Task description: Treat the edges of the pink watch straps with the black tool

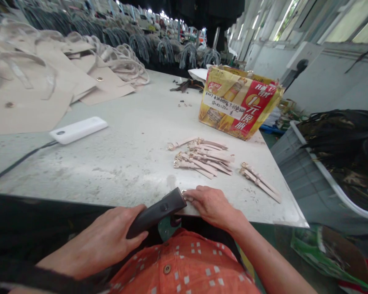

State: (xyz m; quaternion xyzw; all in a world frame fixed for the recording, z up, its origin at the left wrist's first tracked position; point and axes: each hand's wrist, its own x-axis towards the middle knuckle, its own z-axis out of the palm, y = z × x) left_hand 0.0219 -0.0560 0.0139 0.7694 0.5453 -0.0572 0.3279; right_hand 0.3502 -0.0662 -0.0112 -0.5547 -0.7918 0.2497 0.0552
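Left hand (106, 241) clamped on black handheld tool (156, 214) | right hand (210, 206) spread on table edge (248, 214) | buckled straps (202, 159) ahead | printed carton (237, 102) beyond

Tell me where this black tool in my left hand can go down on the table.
Widest bare worktop runs between the white power bank and the buckled straps. A narrower strip lies between those straps and the printed carton. Crowded: beside the right hand, by the strap pair, and around the beige leather panels.
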